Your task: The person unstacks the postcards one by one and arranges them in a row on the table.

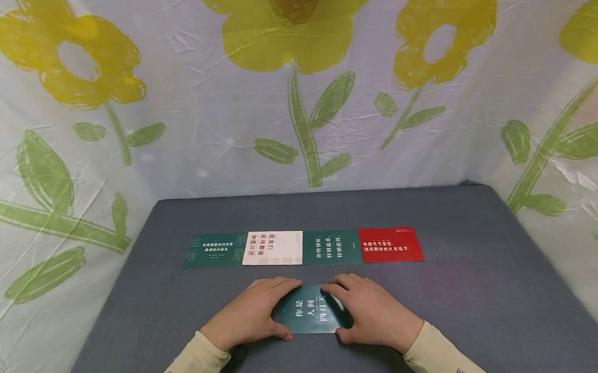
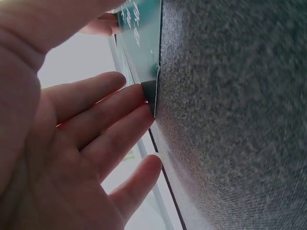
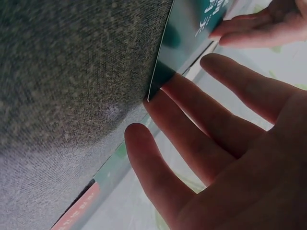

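Note:
A green card (image 1: 309,314) with white Chinese characters is on the near middle of the grey table, between both hands. My left hand (image 1: 256,313) holds its left end, thumb at the near edge and fingers at the far edge. At the right end, my right hand (image 1: 374,311) grips it the same way. Fingers (image 2: 117,129) touch the card's corner in the left wrist view, low over the cloth. The right wrist view shows fingers (image 3: 184,129) at the other corner. Whether the card lies fully flat I cannot tell.
Beyond the hands, a row of cards lies side by side: a dark green card (image 1: 214,251), a pale pink card (image 1: 273,247), another green card (image 1: 332,249) and a red card (image 1: 390,245). A flower-printed cloth (image 1: 200,102) hangs behind the grey table (image 1: 149,304).

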A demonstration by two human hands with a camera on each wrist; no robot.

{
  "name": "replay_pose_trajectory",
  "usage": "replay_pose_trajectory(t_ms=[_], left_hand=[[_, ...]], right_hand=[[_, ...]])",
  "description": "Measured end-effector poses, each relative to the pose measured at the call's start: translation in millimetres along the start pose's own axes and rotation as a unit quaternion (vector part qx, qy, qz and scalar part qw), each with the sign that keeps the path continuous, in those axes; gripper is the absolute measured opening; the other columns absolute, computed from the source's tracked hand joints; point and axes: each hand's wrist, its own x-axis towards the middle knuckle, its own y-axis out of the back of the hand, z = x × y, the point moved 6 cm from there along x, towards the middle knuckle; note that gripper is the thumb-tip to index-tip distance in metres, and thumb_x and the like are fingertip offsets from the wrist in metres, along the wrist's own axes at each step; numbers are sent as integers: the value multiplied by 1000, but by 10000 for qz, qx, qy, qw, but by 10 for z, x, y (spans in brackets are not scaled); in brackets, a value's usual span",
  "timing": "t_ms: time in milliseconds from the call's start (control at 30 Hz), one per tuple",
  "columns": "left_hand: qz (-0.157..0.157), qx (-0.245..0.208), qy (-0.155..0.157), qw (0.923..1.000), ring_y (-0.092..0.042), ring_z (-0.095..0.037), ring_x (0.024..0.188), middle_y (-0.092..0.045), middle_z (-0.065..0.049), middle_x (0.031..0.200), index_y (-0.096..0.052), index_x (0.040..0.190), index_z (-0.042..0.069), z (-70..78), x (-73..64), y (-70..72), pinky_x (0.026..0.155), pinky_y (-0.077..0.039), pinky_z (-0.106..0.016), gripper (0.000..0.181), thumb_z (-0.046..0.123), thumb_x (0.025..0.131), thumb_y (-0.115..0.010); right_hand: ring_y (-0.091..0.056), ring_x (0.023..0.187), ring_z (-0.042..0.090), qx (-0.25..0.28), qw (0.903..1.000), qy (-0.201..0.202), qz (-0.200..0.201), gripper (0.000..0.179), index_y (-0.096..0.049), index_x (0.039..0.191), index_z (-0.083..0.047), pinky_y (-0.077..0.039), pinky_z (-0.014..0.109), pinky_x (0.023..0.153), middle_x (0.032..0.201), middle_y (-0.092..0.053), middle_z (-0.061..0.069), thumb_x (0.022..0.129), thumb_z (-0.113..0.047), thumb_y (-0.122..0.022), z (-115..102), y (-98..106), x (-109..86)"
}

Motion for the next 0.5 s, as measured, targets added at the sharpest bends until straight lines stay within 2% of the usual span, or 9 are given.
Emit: replay_pose_trajectory(t_ms=[333,500], left_hand=[[-6,109,64,9999,-60,-26,141,-61,0,157,-56,158,18,16,-5,0,119,-48,-53,94,43,78,-98],[-63,212,135,9997,-57,-29,143,-60,1,158,-54,160,20,14,-12,1,119,-48,-53,98,51,77,-97]], right_hand=[[-57,124,18,157,9999,19,-29,85,-61,152,-19,-63,42,99,144,-62,0,77,-41,-92,14,-13,-3],[-57,127,19,241,9997,-17,-93,86,-59,154,-18,-62,42,103,146,-62,1,78,-41,-91,12,-17,-9]])
